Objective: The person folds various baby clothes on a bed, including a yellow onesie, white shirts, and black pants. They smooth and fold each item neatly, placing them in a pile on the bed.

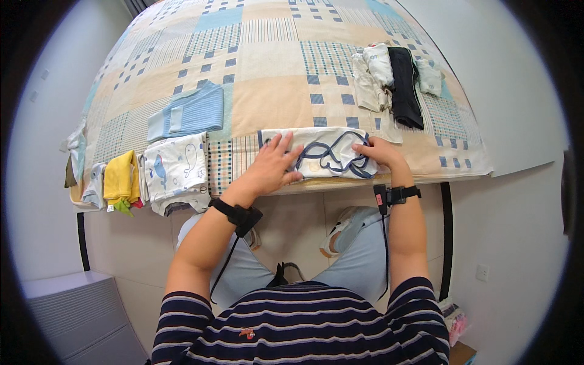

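Note:
A white cloth garment with dark blue edging and ties lies folded into a long strip along the front edge of the bed. Flat on its left part rests my left hand, fingers spread. My right hand has hold of the right end, the thumb on top of the blue ties and the other fingers partly hidden. Just left of this garment sits a folded white piece with whale prints. Behind that piece lies a folded light blue ribbed garment.
Yellow folded clothing and other small garments line the bed's front left edge. At the right lie black trousers beside white and cream clothes. A patchwork sheet covers the bed. A grey drawer unit stands lower left.

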Motion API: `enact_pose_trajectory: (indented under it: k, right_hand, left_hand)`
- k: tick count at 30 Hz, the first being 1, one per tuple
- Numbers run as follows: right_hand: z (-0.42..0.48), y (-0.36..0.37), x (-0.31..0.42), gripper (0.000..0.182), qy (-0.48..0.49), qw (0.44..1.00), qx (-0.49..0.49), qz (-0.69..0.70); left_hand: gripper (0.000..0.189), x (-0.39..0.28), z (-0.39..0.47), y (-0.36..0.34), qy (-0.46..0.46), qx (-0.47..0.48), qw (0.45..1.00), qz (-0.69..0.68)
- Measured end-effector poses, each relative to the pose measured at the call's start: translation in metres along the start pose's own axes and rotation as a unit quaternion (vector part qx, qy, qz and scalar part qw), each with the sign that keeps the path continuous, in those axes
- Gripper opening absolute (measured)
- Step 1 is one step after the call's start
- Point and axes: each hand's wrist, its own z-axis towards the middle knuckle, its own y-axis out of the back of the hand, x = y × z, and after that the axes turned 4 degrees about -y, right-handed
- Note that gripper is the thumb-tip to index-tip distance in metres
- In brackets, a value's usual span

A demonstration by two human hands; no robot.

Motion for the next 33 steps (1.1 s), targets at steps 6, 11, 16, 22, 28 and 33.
enact_pose_trajectory:
  k: [6, 11, 16, 22, 28, 33]
  right_hand:
    - [-0.010, -0.003, -0.006, 0.034, 0.005, 0.995, 0.016, 0.103]
    - [-0.034, -0.018, 0.045, 0.044, 0.084, 0.957, 0.022, 0.276]
    - [-0.042, -0.061, 0.122, 0.044, 0.171, 0.977, -0.025, 0.126]
    - [-0.040, -0.155, 0.166, 0.053, 0.214, 0.970, 0.033, 0.111]
    - [-0.041, -0.158, 0.150, 0.038, 0.241, 0.925, 0.056, 0.289]
    - [-0.023, -0.123, 0.102, 0.028, 0.202, 0.932, -0.244, 0.176]
  left_hand:
    - [0.069, 0.005, -0.005, -0.007, -0.016, 0.005, 1.000, 0.004]
    - [0.054, 0.007, -0.003, -0.005, -0.018, -0.048, 0.998, -0.043]
    - [0.037, 0.042, -0.004, 0.003, 0.097, -0.214, 0.940, -0.249]
    - [0.037, 0.079, -0.022, 0.005, 0.258, -0.136, 0.853, -0.433]
    - [0.040, 0.084, -0.034, 0.000, 0.258, -0.124, 0.907, -0.310]
    - [0.042, 0.072, -0.031, 0.001, 0.234, -0.137, 0.921, -0.282]
